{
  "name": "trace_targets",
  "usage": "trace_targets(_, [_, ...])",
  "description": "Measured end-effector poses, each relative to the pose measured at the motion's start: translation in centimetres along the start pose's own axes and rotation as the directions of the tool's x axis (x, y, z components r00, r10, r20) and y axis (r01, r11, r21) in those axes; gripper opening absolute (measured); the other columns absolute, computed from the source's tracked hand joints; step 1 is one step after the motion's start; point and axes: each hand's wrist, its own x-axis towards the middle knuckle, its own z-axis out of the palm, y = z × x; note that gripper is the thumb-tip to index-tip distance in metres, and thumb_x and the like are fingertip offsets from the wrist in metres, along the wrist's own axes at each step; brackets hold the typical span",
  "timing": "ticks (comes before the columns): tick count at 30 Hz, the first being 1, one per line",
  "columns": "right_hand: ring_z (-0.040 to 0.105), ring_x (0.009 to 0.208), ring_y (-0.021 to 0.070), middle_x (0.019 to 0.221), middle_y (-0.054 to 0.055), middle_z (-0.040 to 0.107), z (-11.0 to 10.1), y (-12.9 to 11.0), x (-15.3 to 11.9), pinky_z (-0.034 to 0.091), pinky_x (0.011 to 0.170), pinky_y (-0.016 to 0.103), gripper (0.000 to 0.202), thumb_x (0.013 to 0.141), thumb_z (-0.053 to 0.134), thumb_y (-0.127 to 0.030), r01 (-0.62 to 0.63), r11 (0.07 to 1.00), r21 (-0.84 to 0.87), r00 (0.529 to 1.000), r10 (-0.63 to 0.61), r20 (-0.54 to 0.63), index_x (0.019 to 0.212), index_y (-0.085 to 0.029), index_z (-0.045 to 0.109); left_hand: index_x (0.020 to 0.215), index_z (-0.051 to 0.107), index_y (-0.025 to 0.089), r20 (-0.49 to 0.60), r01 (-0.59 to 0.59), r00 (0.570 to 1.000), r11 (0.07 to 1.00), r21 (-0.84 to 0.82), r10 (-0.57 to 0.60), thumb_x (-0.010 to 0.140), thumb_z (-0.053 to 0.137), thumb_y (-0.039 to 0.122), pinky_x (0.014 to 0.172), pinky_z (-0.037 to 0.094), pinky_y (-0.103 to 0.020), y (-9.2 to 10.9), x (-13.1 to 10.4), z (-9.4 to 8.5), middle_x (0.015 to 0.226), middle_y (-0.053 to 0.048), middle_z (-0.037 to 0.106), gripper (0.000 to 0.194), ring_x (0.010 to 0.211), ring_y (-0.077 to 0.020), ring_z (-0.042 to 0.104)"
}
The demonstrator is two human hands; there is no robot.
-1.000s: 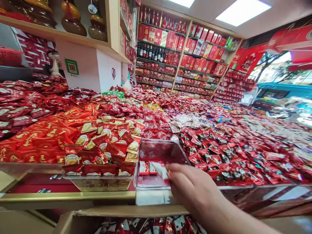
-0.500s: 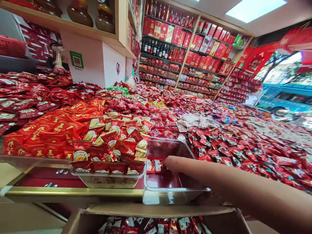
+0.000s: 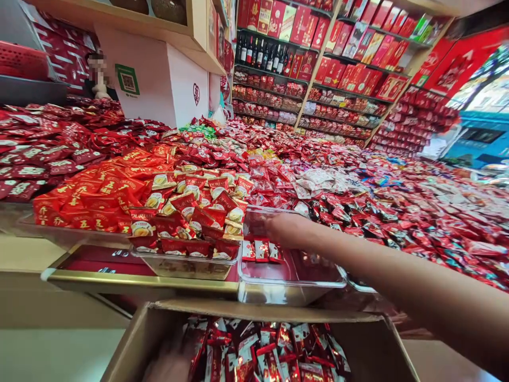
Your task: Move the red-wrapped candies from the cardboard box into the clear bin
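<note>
My right hand (image 3: 286, 229) reaches into a clear plastic bin (image 3: 292, 284), just behind a short row of red-and-white wrapped packets (image 3: 261, 251). Its fingers are smeared, so any grip is hidden. Below, an open cardboard box (image 3: 374, 345) holds many loose packets (image 3: 274, 355) in red, white and dark wrappers. My left hand (image 3: 170, 363), blurred by motion, is inside the box at its left side, beside the packets. Left of the bin stands another clear tray heaped with red-and-gold durian packets (image 3: 194, 212).
Orange-red packets (image 3: 95, 196) fill the tray farther left. Heaps of wrapped sweets (image 3: 377, 212) spread behind and to the right. A white pillar (image 3: 139, 79) stands at the back left, with a person (image 3: 101, 77) beyond. Shelves of bottles and boxes (image 3: 310, 69) line the back wall.
The view has tipped downward, showing more of the cardboard box. My left hand has come into view in it. A third packet shows in the clear bin's row, where my right hand still is.
</note>
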Motion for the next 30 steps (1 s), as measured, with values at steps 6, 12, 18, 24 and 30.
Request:
trace_targets(6, [0.055,0.084,0.0146,0.093,0.006,0.058,-2.6,-2.9,-9.7,0.045,0.074,0.026,0.017,0.079,0.043,-0.021,0.246,0.966,0.086,0.942,-0.217,-0.258,0.09,-0.018,0.055,0.104,0.055,0.007,0.068,0.016,0.998,0.991,-0.132,-0.007,0.071,0.033,0.008,0.081,0.038,-0.035,0.9,-0.5,-1.4,0.113,-0.023,0.05,0.039,0.104,-0.0265,0.048])
trace_targets(12, [0.054,0.092,0.016,0.101,0.008,0.057,1.9,-3.5,-18.6,0.047,0.076,0.018,0.021,0.075,0.05,-0.019,0.37,0.91,0.19,0.894,-0.293,-0.338,0.095,-0.02,0.055,0.097,0.053,0.016,-0.027,0.012,0.999,0.979,-0.204,-0.018,0.077,0.029,0.016,0.079,0.038,-0.026,0.6,-0.4,-1.2,0.101,-0.011,0.06,0.032,0.094,-0.0183,0.054])
trace_targets(18, [0.057,0.086,0.0143,0.09,0.006,0.061,6.6,-2.8,-21.0,0.047,0.072,0.017,0.014,0.075,0.05,-0.018,0.15,0.854,0.499,0.962,-0.009,-0.274,0.088,-0.02,0.056,0.101,0.05,0.018,-0.071,0.102,0.99,0.975,-0.199,-0.118,0.075,0.034,0.017,0.066,0.041,-0.033,0.0,-0.7,-2.1,0.088,-0.013,0.064,0.03,0.082,-0.0254,0.058])
trace_targets(24, [0.056,0.075,0.0152,0.08,0.005,0.061,11.2,-5.8,-19.4,0.045,0.071,0.026,0.018,0.078,0.046,-0.031,-0.185,0.391,0.902,0.978,0.161,0.13,0.085,-0.018,0.056,0.098,0.047,0.018,0.095,0.033,0.991,0.511,-0.859,0.096,0.071,0.049,0.023,0.067,0.043,-0.028,4.6,-4.6,-5.7,0.084,-0.005,0.065,0.027,0.076,-0.0191,0.059])
trace_targets(30, [0.05,0.061,0.0096,0.073,0.001,0.055,12.0,-8.1,-16.5,0.042,0.052,0.021,0.032,0.069,0.057,-0.039,-0.225,-0.269,0.937,0.944,0.179,0.278,0.092,-0.016,0.053,0.09,0.053,0.013,0.175,0.137,0.931,0.136,-0.981,0.32,0.065,0.061,0.022,0.058,0.038,-0.02,9.3,-6.8,-6.8,0.074,-0.003,0.064,0.028,0.062,-0.0107,0.055])
